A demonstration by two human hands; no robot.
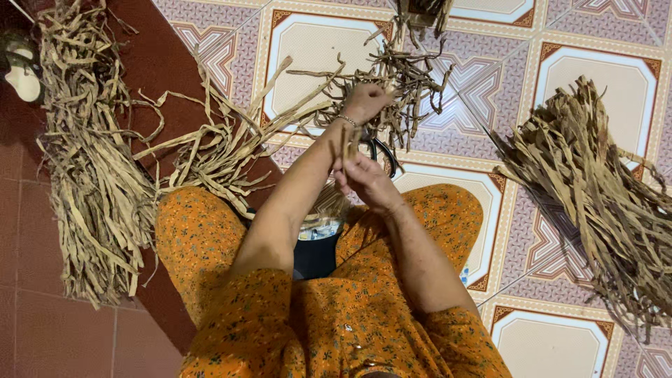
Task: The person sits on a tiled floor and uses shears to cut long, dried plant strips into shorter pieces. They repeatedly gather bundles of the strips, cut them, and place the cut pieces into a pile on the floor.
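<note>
My left hand [365,100], with a thin bracelet at the wrist, is stretched forward and closed around a bunch of dried tan fibre strips [402,77] that fan out over the tiled floor. My right hand [364,180] sits just below it, near my knees, pinching a few narrow strips [346,143] that run up toward the left hand. A dark curved object [383,152] shows beside the right hand; what it is cannot be told. Orange patterned clothing [329,322] covers my lap and arms.
A long heap of dried strips [84,182] lies at the left on red-brown floor. Loose strands [224,150] spread by my left knee. Another thick bundle [595,196] lies at the right on patterned floor tiles [315,42]. A pale object [24,77] sits at the far left.
</note>
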